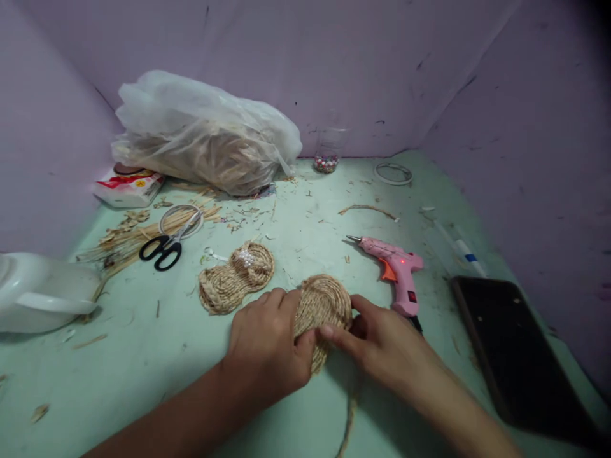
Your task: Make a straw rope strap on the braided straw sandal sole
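Between my two hands is a miniature slipper sole of coiled straw braid (327, 299), tilted a little off the table. My left hand (270, 337) grips its left edge, thumb on the near face. My right hand (377, 334) pinches the right edge between thumb and fingers; those fingertips are partly hidden. A loose braid end (351, 416) trails down toward the front. Beyond my left hand lies a finished-looking miniature straw slipper (229, 283) with a strap and a cluster of white beads. A pink hot glue gun (398, 267), its red light lit, lies right of the sole.
Black-handled scissors (169, 245) lie over straw strips at left, near a white jug (45, 292). A plastic bag of straw (205, 137) and a cup of beads (327, 159) stand at the back. A dark phone (515, 356) lies at right.
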Demonstrator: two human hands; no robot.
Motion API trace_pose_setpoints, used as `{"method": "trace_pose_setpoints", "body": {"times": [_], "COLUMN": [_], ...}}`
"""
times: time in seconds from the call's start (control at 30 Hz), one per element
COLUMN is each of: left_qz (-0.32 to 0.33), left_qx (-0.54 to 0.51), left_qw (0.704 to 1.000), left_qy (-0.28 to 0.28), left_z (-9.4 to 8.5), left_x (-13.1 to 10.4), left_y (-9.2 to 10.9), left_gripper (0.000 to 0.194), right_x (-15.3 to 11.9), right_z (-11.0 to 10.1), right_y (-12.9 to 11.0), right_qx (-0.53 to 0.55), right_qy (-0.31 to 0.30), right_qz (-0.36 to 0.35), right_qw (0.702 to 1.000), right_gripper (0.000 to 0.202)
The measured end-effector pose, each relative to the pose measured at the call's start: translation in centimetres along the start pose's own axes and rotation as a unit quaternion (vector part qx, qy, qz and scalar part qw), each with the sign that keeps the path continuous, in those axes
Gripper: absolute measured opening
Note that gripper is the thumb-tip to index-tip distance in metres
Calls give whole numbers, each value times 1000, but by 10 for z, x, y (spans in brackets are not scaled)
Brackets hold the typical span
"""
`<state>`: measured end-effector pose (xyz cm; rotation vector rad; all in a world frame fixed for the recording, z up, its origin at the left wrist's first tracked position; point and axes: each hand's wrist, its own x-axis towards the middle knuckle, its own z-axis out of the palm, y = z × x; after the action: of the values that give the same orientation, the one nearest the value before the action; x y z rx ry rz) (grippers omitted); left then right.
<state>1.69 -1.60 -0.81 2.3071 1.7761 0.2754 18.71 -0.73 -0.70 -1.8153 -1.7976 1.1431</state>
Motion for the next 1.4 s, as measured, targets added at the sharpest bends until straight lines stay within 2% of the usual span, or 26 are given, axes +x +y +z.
{"method": "trace_pose_setpoints", "body": {"times": [0.03,0.1,0.2,0.23,0.27,0.3,0.37,0.4,0.47,0.63,0.77,0.93,1.03,1.27,1.4], "left_qz": [10,27,23,15,7,0,-8,-8,-4,2,-11,-35,-13,24,-3], "left_qx": [3,-4,-31,-39,-45,-48,-48,-47,-48,-71,-87,-152,-180,-178,-212], "left_qw": [1000,1000,999,999,999,999,998,998,998,996,994,983,977,974,966], "left_qy": [-8,-13,0,6,13,19,32,37,41,47,72,94,111,137,147], "left_z": [0,0,3,4,5,6,9,10,12,15,16,18,19,20,18], "left_x": [0,1,3,4,5,7,10,11,13,12,9,9,9,9,10], "left_y": [1,2,3,3,2,1,0,-1,-2,-2,-2,-4,-5,-5,-3], "left_gripper": [33,33,27,24,22,22,21,20,18,17,16,11,11,15,13], "right_x": [-3,-7,4,12,20,29,44,50,55,50,46,39,34,29,27], "right_z": [-11,-33,-51,-51,-49,-45,-34,-28,-17,-4,1,4,5,11,15], "right_y": [1,6,11,11,11,10,8,7,5,1,-3,-7,-10,-14,-14], "right_qx": [-71,-126,-92,-84,-86,-86,-52,-26,27,182,305,333,344,384,410], "right_qy": [-9,-4,102,135,142,122,40,-7,-62,-119,-111,-120,-126,-51,-24], "right_qz": [-1,-19,-87,-111,-133,-154,-170,-157,-128,-23,58,80,92,96,92], "right_qw": [997,992,987,981,977,977,983,987,989,976,944,932,926,917,907], "right_gripper": [30,29,27,24,20,17,15,14,13,20,30,36,41,36,29]}}
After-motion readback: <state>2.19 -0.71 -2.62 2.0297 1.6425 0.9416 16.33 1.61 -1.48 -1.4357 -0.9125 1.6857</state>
